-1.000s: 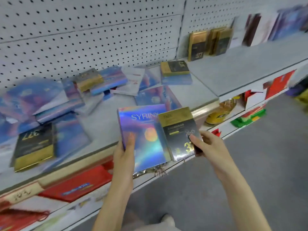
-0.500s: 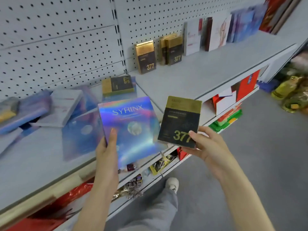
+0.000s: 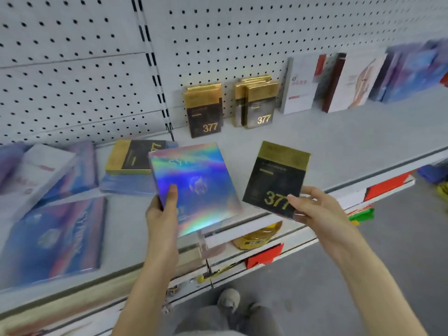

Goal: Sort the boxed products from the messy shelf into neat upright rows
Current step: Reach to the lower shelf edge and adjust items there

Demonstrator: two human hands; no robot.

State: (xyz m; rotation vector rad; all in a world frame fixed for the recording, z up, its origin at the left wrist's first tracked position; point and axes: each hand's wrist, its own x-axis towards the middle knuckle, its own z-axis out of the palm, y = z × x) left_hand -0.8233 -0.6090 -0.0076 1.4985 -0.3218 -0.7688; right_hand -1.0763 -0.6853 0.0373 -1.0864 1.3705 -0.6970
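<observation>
Head-camera view down onto a grey shop shelf [image 3: 339, 151] backed by white pegboard [image 3: 72, 81].

Far left, lying flat and overlapping: a white box with pink print [image 3: 41, 170] on top of blurred blue-violet boxes [image 3: 82, 163]. In front of these, near the shelf edge, a large blue box [image 3: 53, 238], also flat. Further right, a flat 377 box [image 3: 135, 157], black and gold, resting on another blue box [image 3: 126, 186].

Left of centre, the left hand [image 3: 162, 214], grip closed on the lower left corner of a holographic box [image 3: 194, 185], thumb across the shiny front. Box held above the front part of the shelf, tilted, face toward the camera, its upper left corner covering part of the flat 377 box.

Behind, against the pegboard, standing upright: a single 377 box [image 3: 203, 110], then near its right side a close pair of 377 boxes [image 3: 259, 103], one in front of the other.

Right of centre, the right hand [image 3: 312, 209], grip pinching the lower right corner of a black-and-gold box [image 3: 276, 175] marked 377, thumb on the front. Box held in the air over the shelf edge, tilted, apart from the holographic box.

Further right along the back, upright white boxes [image 3: 300, 86], then blurred blue boxes [image 3: 412, 71].

Below the shelf edge, a yellow packet [image 3: 259, 235] and red packaging [image 3: 264, 255]. At the bottom, a grey shoe [image 3: 229, 298] on grey floor [image 3: 388, 275].
</observation>
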